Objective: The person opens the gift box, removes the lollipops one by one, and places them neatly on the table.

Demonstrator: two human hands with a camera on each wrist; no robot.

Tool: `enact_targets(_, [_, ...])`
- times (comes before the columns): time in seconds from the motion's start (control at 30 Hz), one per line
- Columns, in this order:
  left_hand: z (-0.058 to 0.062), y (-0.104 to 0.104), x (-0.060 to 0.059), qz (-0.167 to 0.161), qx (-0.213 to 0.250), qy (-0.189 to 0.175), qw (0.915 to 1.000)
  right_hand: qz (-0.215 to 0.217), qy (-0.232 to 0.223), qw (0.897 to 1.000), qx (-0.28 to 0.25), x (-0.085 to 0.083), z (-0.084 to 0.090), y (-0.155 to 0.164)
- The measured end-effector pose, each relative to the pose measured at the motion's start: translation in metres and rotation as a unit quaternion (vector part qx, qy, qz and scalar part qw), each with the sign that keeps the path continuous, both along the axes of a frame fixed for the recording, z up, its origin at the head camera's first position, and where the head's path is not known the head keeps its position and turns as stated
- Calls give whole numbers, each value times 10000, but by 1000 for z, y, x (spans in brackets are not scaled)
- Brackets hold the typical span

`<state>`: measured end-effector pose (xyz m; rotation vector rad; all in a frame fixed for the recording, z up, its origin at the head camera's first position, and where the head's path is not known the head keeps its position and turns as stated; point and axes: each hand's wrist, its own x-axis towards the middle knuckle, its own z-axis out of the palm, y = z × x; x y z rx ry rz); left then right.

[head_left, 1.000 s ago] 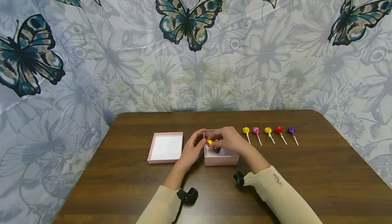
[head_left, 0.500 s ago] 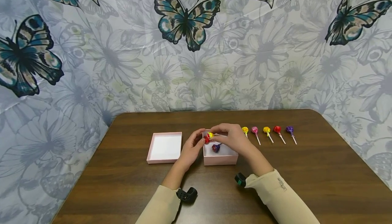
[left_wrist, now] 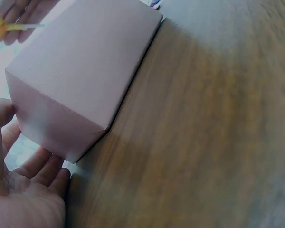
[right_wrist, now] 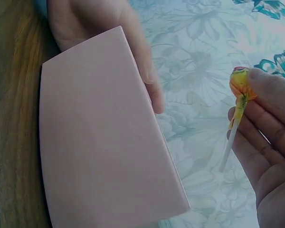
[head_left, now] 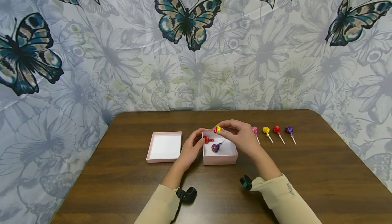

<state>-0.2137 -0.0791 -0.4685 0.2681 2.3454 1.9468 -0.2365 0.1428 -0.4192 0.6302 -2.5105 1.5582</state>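
In the head view, a pink box with a white inside stands uncovered at mid-table. My left hand holds its left side near the back corner, thumb at the rim and fingers along the wall. Above the box's back edge, my right hand pinches a yellow-and-red wrapped lollipop by its head. The right wrist view shows this lollipop with its white stick hanging down. Inside the box lie a red lollipop and a purple one.
A pink-edged lid lies inside up, left of the box. To the right, a row holds a pink lollipop, partly hidden by my hand, a yellow one, a red one and a purple one. A butterfly-print cloth hangs behind.
My right hand has lifted the yellow-and-red lollipop up and to the right out of the box. It now covers the leftmost yellow lollipop of the row. The left hand stays at the box.
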Motion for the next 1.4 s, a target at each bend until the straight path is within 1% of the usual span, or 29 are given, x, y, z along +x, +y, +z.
enact_targets(0.17, [-3,1,-1,47,120,35,9999,-108,17,9995,-300,5,1,7])
enact_targets(0.3, [-7,4,-2,127,197,45,9997,-287,101,9979,-575,7,1,11])
enact_targets(0.43, [-10,6,-3,237,133,88,9996,-360,283,9964,-717,7,0,16])
enact_targets(0.57, [-12,6,-3,278,83,97,9995,-467,418,9948,-800,7,-2,23])
enact_targets(0.7, [-11,5,-3,258,126,87,9995,-694,471,9919,-953,9,-2,32])
enact_targets(0.9, [-4,1,0,152,58,42,9999,-1048,382,9893,-937,16,-2,46])
enact_targets(1.03, [0,-1,2,101,-34,56,9999,-1373,515,9847,-937,19,-2,54])
enact_targets(1.13, [-1,-1,1,75,-63,58,9999,-1666,638,9796,-922,21,-2,62])
enact_targets(1.17, [-2,-1,0,73,-61,57,9999,-1759,667,9780,-903,21,-2,65])
enact_targets(1.2, [-6,-1,-3,78,-63,49,9999,-1833,688,9766,-894,21,-3,68])
enact_targets(1.3, [-20,0,-11,113,-47,68,9999,-2033,755,9724,-862,23,-6,80])
enact_targets(1.4, [-34,0,-18,187,-3,126,9997,-2338,748,9665,-755,24,-12,91])
